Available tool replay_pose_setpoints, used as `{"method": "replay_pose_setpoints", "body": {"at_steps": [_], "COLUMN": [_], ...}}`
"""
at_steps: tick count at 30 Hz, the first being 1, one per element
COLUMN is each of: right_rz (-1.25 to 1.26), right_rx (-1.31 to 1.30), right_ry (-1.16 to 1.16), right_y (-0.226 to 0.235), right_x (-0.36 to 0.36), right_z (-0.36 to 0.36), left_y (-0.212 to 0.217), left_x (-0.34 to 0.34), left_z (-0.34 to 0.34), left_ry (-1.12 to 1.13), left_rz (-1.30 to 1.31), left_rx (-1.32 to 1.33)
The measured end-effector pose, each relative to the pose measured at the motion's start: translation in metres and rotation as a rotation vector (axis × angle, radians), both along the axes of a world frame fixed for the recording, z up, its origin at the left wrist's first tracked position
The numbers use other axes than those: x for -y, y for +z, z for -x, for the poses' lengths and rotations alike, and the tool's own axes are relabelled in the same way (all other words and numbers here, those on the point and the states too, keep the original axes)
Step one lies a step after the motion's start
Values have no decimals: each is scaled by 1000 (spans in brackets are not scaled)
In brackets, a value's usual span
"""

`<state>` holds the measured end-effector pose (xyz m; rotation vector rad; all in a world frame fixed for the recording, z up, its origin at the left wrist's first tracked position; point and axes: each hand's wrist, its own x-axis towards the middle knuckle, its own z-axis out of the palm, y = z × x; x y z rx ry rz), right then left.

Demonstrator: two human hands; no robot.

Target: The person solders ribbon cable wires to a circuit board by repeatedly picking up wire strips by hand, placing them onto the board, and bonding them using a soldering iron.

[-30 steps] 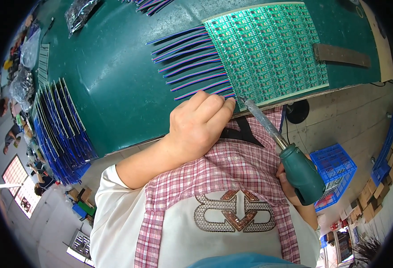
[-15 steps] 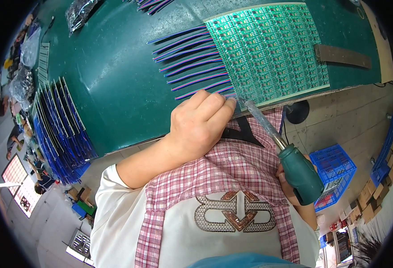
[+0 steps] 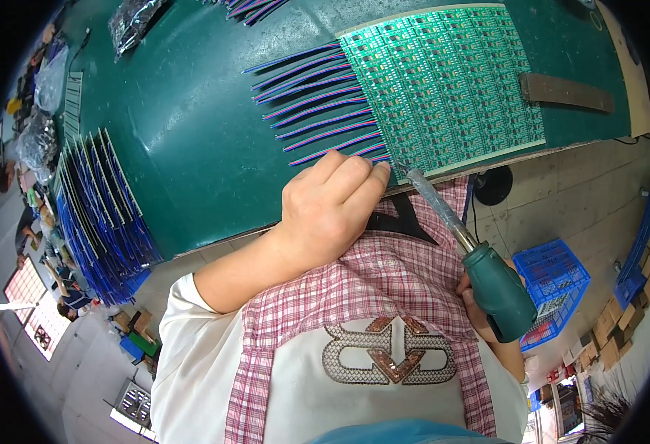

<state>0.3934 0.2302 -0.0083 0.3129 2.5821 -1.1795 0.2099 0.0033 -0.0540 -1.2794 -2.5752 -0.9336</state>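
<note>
A large panel of green circuit boards [image 3: 451, 81] lies on the green work mat [image 3: 199, 133]. Several ribbons of blue, red and dark wires [image 3: 317, 123] stick out leftward from its left edge. My left hand [image 3: 332, 198] is closed in a pinch at the panel's near left corner, on the end of the nearest wire ribbon; the fingers partly hide it. In my right hand [image 3: 479, 307] is a soldering iron with a green handle [image 3: 496, 288], partly covering that hand. Its wrapped metal shaft points up and left, with the tip at the panel's near left corner, close to my left fingertips.
A flat brown bar [image 3: 567, 93] rests over the panel's right edge. Boards with blue wires [image 3: 103, 222] hang in a dense bundle at the mat's left edge. Plastic bags [image 3: 134, 24] and more wires [image 3: 257, 9] lie at the back. A blue crate [image 3: 550, 292] stands below right.
The soldering iron has shifted very slightly down and to the right, its tip a little farther from my left fingertips. My left hand has stayed almost in place.
</note>
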Motion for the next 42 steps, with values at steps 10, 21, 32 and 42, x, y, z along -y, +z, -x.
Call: {"method": "replay_pose_setpoints", "body": {"at_steps": [10,21,32,42], "right_rz": [-61,22,45,63], "right_rx": [-126,-82,6,181], "right_ry": [85,-10,-70,-24], "right_y": [4,-1,-1,14], "right_x": [1,1,0,0], "right_z": [11,1,-2,15], "left_y": [1,2,4,5], "left_x": [0,0,0,-2], "left_z": [-1,-1,-1,-3], "left_ry": [-20,-24,-33,-29], "left_rz": [35,49,95,114], "left_rx": [-52,-54,-114,-132]}}
